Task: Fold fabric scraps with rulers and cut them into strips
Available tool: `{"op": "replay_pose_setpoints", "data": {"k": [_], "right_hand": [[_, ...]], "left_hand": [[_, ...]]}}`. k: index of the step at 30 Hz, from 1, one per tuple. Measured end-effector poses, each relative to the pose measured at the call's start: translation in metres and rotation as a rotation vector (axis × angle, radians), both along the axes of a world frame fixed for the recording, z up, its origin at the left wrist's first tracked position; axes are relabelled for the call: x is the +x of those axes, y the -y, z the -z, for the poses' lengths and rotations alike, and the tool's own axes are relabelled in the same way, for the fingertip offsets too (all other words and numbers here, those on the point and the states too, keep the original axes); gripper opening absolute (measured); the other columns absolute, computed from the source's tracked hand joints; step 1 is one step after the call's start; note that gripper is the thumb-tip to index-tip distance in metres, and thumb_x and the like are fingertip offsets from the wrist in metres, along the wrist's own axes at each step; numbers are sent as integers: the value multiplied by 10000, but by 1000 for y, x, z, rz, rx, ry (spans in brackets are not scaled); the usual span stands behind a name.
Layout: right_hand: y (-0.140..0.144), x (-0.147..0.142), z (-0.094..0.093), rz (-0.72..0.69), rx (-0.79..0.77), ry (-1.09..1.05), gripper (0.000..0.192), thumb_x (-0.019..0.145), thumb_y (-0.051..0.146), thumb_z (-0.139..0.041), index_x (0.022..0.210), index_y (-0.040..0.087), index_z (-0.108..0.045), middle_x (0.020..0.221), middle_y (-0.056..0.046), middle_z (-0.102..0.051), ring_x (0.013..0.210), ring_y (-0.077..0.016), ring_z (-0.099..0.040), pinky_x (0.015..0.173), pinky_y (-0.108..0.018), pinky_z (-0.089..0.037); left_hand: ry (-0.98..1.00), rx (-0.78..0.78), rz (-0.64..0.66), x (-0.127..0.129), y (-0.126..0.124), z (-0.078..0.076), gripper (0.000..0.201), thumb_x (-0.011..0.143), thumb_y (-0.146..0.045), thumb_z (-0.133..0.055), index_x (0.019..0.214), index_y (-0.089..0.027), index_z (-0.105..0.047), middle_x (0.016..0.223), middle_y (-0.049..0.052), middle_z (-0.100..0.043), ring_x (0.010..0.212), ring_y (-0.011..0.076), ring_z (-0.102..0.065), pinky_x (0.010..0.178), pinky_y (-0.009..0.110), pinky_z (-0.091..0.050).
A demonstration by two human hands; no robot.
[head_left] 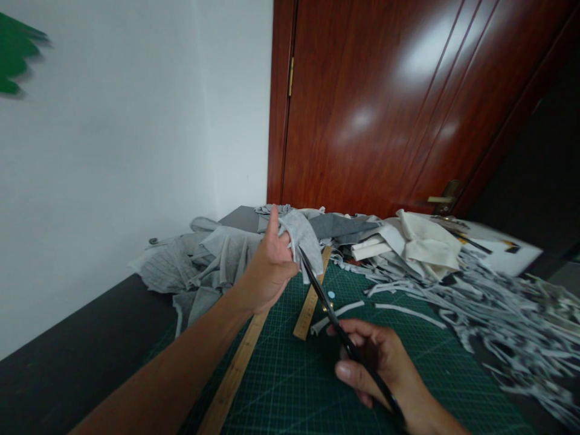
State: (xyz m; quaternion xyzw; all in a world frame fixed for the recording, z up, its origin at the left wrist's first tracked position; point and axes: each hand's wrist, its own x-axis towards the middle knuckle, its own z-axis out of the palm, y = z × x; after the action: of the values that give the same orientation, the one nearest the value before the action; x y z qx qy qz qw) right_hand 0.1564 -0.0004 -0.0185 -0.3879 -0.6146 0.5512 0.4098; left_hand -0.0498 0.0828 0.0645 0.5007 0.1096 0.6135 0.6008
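Observation:
My left hand (274,266) pinches a piece of light grey fabric (306,238) above the cutting mat, its index finger pointing up. Black scissors (324,296) are in my right hand (376,362), with fingers wrapped round the handles. The blade tips reach the edge of the fabric beside my left thumb; whether they touch it I cannot tell. Below the scissors, a short wooden ruler (308,308) and a curved grey fabric strip (339,315) lie on the green cutting mat (408,368).
Crumpled grey fabric (181,263) lies at the left. A longer wooden ruler (238,371) runs under my left arm. Tangled grey strips (512,314) heap at the right, near folded cream cloth (428,244). Behind the table (77,374) stand a white wall and a brown door (362,109).

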Motion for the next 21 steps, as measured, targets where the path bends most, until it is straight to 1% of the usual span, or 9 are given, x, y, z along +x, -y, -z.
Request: {"op": "replay_pose_setpoints", "data": {"k": [7,14,16,19,21], "right_hand": [[-1,0,3,15,4,0,619,711,555,-933,1122,157,-699,640,72,-546,390,-44,-406,354,-163,-374],[-2,-1,4,31,11,-6,599,720,547,-932,1121,160,-713,625,82,-529,386,-41,-409,357,-155,-378],[-3,0,5,32,20,-8,594,716,535,-938,1121,165,-710,628,81,-539,383,-41,-414,355,-153,-377],[-4,0,8,25,43,-13,567,734,526,-932,1116,169,-713,642,72,-568,384,-43,-426,354,-151,-380],[-4,0,11,22,47,-23,539,754,509,-928,1117,172,-716,645,73,-580,378,-39,-426,354,-147,-376]], "left_hand": [[25,11,-76,1,-2,2,1449,607,-3,-868,1684,-386,22,1535,115,-546,1433,332,-519,1071,434,-539],[20,39,-45,5,-1,6,1408,634,-4,-845,1682,-416,0,1555,110,-530,1418,336,-526,997,423,-582],[16,45,-37,7,0,7,1411,630,0,-839,1684,-408,5,1547,112,-537,1405,333,-534,942,390,-597],[15,42,-22,9,1,10,1426,610,25,-818,1686,-401,14,1517,113,-565,1369,327,-562,790,303,-593],[9,40,-9,11,0,12,1422,611,31,-805,1685,-411,17,1517,109,-568,1350,320,-577,748,280,-577]]}}
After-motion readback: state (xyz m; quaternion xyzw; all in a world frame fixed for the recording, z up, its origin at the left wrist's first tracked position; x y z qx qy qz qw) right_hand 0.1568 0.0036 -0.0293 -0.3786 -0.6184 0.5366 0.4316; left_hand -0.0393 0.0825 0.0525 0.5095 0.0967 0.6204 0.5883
